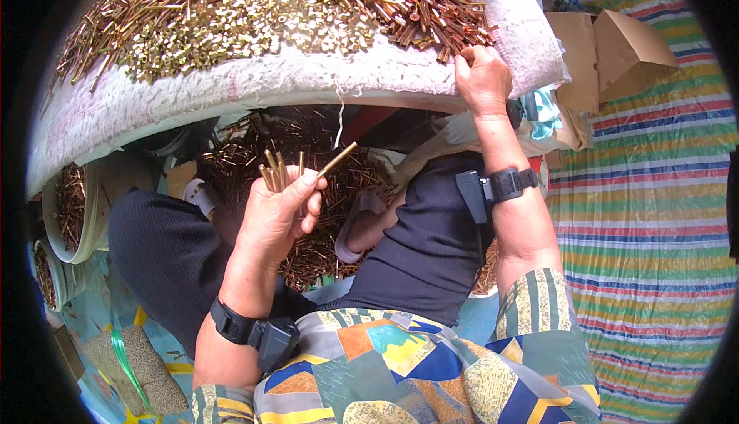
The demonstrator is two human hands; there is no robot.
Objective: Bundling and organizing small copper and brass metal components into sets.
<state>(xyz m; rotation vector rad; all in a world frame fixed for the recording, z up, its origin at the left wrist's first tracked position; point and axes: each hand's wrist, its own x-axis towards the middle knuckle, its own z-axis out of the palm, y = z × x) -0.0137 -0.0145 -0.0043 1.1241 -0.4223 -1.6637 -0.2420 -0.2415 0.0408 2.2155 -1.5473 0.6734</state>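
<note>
My left hand [269,216] is closed around several thin brass-coloured metal tubes [339,159] in front of my lap. Most of them stand up out of the fist, and one slants out to the right past the thumb. My right hand [485,81] is at the right front edge of the table, its fingers pinched together beside the heap of long copper-coloured tubes [431,8]. What is between those fingertips, if anything, is hidden. Nearer the table's front edge lies a pile of short pale-ended tube pieces [246,31].
White sacking covers the table's rounded edge [308,81], with a loose thread hanging. Below, more tubes [315,251] are heaped between my feet. White buckets [81,247] of tubes stand at the left. A cardboard box [577,54] sits at the right on striped sheeting [639,231].
</note>
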